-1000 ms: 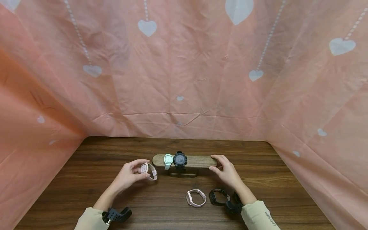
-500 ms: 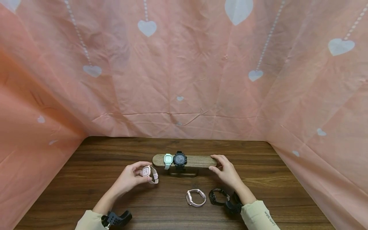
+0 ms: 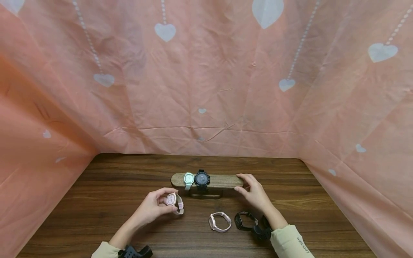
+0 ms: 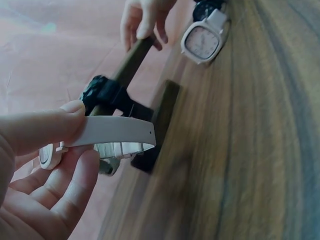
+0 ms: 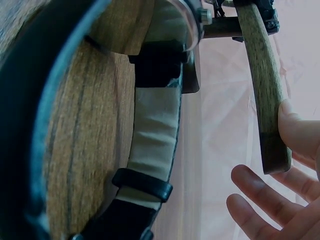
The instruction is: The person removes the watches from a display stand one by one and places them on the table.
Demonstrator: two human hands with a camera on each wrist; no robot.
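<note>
held watch (image 3: 171, 199) pale pink; bar (image 3: 224, 181) brown, grained; backdrop (image 3: 209, 71) pink, white hearts (image 3: 165, 32).

Pale cream left sleeve (image 3: 105, 251) and right sleeve (image 3: 287, 240) are worn, seen by near edge of worktop (image 3: 187, 247); dark lettering (image 3: 302, 245) is printed on right one. Black left wrist unit (image 3: 135, 252) and right wrist unit (image 3: 262, 233) are strapped on.

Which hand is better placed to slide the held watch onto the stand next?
Probably the left hand: it holds the pink watch near the bare left end of the wooden stand. The right hand grips the stand's opposite end, seemingly steadying it.
</note>
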